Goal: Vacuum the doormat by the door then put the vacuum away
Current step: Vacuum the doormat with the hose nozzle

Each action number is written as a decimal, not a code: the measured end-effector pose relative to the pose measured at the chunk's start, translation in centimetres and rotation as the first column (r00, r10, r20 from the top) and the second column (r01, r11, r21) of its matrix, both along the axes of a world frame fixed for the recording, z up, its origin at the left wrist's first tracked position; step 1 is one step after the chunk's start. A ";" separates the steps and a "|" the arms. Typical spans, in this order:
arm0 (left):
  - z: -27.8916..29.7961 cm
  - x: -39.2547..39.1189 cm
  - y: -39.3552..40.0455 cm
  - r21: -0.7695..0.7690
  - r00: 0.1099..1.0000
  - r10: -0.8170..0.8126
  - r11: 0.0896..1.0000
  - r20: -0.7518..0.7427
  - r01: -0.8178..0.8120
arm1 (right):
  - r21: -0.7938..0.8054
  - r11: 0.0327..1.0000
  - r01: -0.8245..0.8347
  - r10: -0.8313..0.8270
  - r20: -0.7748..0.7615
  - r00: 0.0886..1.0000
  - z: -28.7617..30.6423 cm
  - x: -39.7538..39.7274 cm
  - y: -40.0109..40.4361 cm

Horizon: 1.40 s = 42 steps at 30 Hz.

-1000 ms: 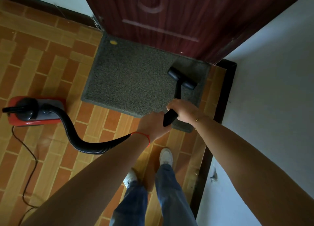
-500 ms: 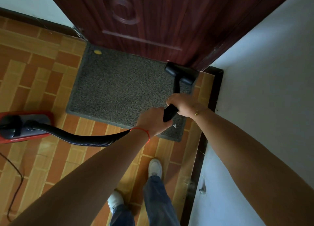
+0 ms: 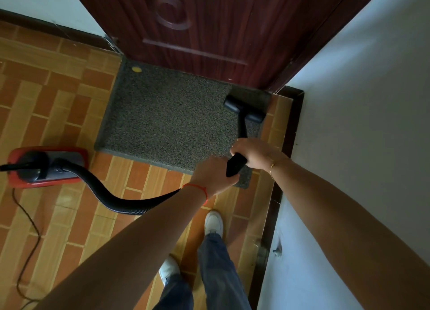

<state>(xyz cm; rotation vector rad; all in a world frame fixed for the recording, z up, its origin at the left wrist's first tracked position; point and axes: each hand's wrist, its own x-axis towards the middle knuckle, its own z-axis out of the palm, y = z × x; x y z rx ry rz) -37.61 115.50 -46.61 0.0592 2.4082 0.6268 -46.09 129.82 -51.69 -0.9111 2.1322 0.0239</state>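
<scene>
A grey speckled doormat (image 3: 167, 119) lies on the tiled floor against a dark red door (image 3: 209, 30). The black vacuum nozzle (image 3: 244, 109) rests on the mat's far right corner. Its black wand (image 3: 236, 164) runs back to my hands. My right hand (image 3: 254, 152) grips the wand from above. Just behind it, my left hand (image 3: 213, 176) holds the lower end where the ribbed black hose (image 3: 111, 193) joins. The hose curves left to the red vacuum body (image 3: 46, 165) on the floor.
A white wall (image 3: 360, 146) with dark skirting (image 3: 279, 170) runs close on the right. A small yellow speck (image 3: 136, 69) lies on the mat's far left corner. The vacuum's power cord (image 3: 28, 228) trails over the tiles at lower left. My feet stand behind the mat.
The nozzle went forward to the mat's far right edge by the door, then drew back a little. Both hands kept their hold on the wand.
</scene>
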 end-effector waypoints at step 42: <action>0.5 32.4 -12.6 -0.156 0.986 -0.147 0.975 0.080 0.158 | -0.112 0.991 0.076 -0.086 -0.086 0.993 0.7 34.8 -12.0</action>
